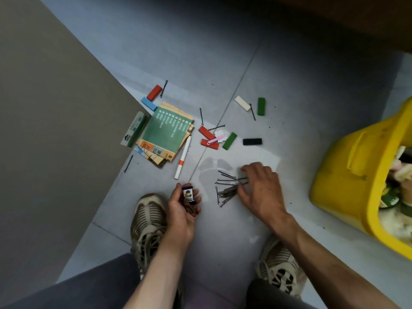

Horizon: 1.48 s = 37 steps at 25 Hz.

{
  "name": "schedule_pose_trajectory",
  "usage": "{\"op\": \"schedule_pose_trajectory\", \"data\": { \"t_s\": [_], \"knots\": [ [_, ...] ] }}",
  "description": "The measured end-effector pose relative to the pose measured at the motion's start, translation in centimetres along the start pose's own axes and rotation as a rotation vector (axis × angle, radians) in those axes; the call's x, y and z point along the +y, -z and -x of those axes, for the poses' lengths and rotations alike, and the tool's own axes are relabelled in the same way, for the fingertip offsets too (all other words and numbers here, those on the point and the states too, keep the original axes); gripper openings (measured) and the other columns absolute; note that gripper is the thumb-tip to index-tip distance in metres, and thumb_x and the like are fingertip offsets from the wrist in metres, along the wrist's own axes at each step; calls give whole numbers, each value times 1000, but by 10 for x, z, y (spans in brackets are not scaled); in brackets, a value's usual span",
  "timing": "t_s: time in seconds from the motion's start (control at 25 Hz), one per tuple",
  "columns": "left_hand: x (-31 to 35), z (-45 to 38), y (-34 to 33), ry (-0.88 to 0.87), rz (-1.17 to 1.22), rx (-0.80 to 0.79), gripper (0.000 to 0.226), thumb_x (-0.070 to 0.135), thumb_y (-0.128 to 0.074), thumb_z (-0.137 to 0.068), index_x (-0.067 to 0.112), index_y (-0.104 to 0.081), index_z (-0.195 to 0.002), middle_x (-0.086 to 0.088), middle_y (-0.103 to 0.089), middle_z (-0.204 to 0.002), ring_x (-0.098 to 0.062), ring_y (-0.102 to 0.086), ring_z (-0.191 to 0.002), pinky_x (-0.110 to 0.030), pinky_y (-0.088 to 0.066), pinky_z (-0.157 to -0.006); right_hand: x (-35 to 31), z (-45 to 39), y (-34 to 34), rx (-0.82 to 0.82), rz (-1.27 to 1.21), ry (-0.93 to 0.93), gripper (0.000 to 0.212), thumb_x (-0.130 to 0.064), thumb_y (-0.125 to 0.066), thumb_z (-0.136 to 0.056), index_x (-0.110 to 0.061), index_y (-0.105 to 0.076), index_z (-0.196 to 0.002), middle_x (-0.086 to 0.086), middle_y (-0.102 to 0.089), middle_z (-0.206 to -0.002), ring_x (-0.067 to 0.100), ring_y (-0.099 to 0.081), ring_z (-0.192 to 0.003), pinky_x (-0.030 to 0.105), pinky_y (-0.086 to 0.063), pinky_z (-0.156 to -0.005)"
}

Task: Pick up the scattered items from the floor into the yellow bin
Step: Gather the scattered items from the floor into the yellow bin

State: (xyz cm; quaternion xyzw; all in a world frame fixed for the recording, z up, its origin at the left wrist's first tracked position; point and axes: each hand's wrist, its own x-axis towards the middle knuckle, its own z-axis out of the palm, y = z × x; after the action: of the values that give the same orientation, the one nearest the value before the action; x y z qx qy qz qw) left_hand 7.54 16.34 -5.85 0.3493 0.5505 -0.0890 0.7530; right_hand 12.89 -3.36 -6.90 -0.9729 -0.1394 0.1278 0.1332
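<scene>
Gathering hairpins [226, 191] with spread right fingers [245, 169]

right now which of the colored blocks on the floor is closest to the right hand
The black block, lying flat just beyond the right hand. The green, red, white and blue blocks all sit farther off.
</scene>
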Motion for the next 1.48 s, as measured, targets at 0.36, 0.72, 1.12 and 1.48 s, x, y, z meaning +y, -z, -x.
{"op": "schedule_pose_trajectory", "data": {
  "t_s": [0.36,0.72,1.12,1.48],
  "knots": [
    [-14,8,-10,64,-57,-28,29,38,-48,-97,15,-65,-95,-6,-67,-74,-14,-60,-52,-22,-39,-46,-13,-1,-5,-165,-38,22,18,-20,-52,-89,-12,-64,-98,7,-62,-102,26,-54,-90,32,-41,-77],
    [-11,5,-4,39,-22,-52,32,39,-47,-97,13,-65,-94,-6,-69,-75,-15,-60,-56,-28,-37,-54,-18,-12,3,-293,145,320,55,-41,-65,-85,-14,-54,-132,6,-54,-126,29,-51,-105,39,-44,-86],
    [-2,9,-2,25,6,-58,34,40,-46,-97,13,-67,-98,-6,-69,-77,-15,-62,-61,-26,-41,-53,-64,-1,-7,-142,329,273,17,3,-77,-56,-5,-64,-63,11,-57,-57,25,-55,-45,27,-42,-38],
    [-8,17,-33,41,101,-153,42,44,-44,-97,9,-65,-102,-11,-66,-81,-22,-64,-70,-31,-49,-64,-66,1,33,-174,-727,-238,33,-17,-72,-71,-22,-48,-48,-7,-53,-46,2,-46,-41,18,-36,-44]
  ]
}}
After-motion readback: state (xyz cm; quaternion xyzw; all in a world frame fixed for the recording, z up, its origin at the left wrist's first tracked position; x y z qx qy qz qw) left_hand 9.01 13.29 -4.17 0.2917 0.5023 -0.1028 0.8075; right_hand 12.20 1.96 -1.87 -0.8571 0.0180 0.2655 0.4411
